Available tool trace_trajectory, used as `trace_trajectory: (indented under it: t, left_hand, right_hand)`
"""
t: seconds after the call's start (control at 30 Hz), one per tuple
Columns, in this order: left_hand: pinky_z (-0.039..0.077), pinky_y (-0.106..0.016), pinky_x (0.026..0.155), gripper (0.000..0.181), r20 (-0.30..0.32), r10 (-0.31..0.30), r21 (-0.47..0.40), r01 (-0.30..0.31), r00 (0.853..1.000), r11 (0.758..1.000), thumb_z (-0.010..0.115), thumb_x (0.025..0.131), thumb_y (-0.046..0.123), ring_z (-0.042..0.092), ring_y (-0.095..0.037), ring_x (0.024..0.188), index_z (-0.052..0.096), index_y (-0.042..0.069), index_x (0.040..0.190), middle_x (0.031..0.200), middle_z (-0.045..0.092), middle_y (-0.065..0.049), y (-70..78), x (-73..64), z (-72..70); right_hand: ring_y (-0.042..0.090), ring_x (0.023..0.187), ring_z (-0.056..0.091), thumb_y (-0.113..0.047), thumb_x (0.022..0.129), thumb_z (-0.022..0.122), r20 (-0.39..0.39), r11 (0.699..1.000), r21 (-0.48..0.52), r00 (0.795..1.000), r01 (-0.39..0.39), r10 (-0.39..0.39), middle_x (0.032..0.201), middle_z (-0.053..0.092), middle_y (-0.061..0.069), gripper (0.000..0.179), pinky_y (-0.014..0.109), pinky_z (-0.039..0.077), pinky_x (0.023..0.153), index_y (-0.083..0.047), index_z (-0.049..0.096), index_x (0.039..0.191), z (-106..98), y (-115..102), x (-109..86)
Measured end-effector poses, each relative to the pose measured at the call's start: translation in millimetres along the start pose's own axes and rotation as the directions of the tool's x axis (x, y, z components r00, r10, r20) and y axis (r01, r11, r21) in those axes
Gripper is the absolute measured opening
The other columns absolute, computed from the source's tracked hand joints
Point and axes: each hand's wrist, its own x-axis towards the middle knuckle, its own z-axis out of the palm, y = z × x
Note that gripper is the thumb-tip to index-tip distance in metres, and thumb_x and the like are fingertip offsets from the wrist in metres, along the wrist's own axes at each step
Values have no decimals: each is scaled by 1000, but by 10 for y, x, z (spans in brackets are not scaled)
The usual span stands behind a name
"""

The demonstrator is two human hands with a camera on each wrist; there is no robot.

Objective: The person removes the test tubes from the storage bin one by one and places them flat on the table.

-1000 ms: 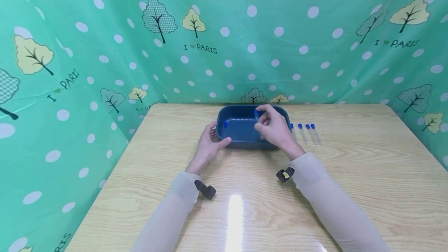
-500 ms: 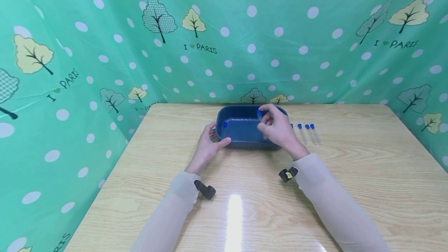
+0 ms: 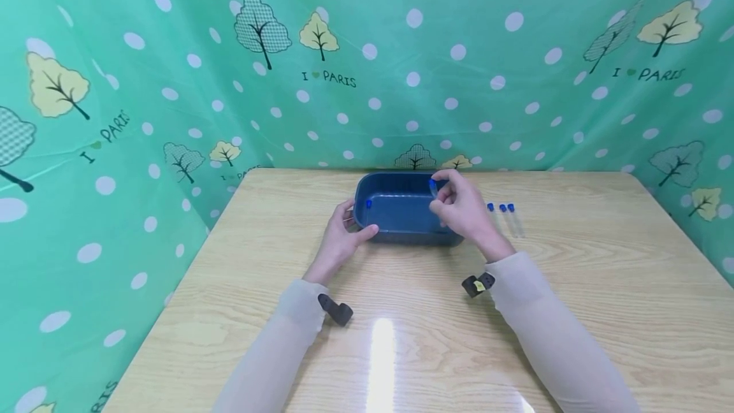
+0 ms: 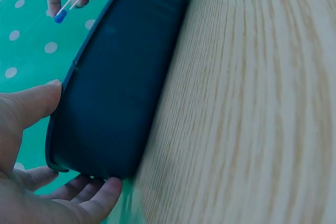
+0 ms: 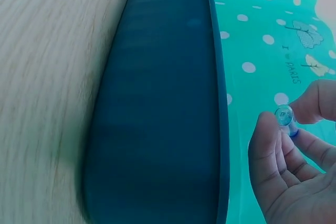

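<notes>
A dark blue plastic basin [image 3: 413,238] stands on the wooden table, its long side towards me. My left hand [image 3: 337,246] grips its left end, thumb on the near rim; in the left wrist view the fingers wrap round the end wall [image 4: 118,77]. Over the basin's right part, my right hand [image 3: 466,210] pinches a clear test tube with a blue cap [image 3: 432,185], cap upward. The right wrist view shows the tube's round bottom [image 5: 284,115] between thumb and fingers. Inside the basin at the left lies another blue-capped tube [image 3: 369,204].
Right of the basin, three more blue-capped test tubes [image 3: 510,218] lie side by side on the table [image 3: 602,285]. A green curtain [image 3: 413,107] with dots and trees hangs behind and to the left. Light glares off the table [image 3: 382,362] between my forearms.
My right hand has shifted slightly to the right with the test tube, still over the basin. It now covers the loose tube nearest the basin. My left hand has stayed put.
</notes>
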Motion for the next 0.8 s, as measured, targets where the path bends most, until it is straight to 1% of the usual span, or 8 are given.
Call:
trace_trajectory:
  t: [0.2, 0.4, 0.6, 0.8]
  left_hand:
    - [41, -43, 102, 81, -4, 1, 6, -1, 1000, 1000, 79, 79, 28, 47, -27, 123, 34, 14, 145, 136, 48, -13, 11, -2, 11]
    - [40, -44, 103, 82, -3, -7, 10, 7, 1000, 1000, 79, 78, 30, 47, -27, 125, 34, 16, 145, 137, 47, -12, 10, -6, 6]
    - [40, -44, 103, 82, -6, 6, 21, -6, 1000, 1000, 80, 78, 30, 48, -27, 123, 35, 15, 145, 135, 49, -12, 0, 15, 13]
    - [41, -44, 102, 80, -9, -3, 19, 3, 1000, 1000, 79, 79, 28, 47, -27, 123, 35, 16, 145, 136, 48, -12, 9, 6, 11]
  right_hand:
    - [25, 63, 57, -4, 83, 59, -6, 1000, -17, 1000, 13, -13, 88, 56, 11, 50, 35, 54, 53, -11, 48, 131, -38, 16, -3]
    - [25, 63, 56, -4, 84, 59, 10, 998, -44, 999, 33, -32, 87, 56, 11, 48, 36, 53, 53, -9, 48, 131, -40, 9, -17]
    - [25, 64, 56, -4, 84, 59, 9, 998, -53, 1000, 22, -21, 87, 56, 10, 49, 36, 53, 54, -11, 48, 130, -50, 8, -31]
    - [24, 64, 56, -6, 83, 60, -2, 998, -69, 1000, 7, -8, 87, 56, 10, 50, 35, 52, 54, -12, 48, 131, -71, 47, -30]
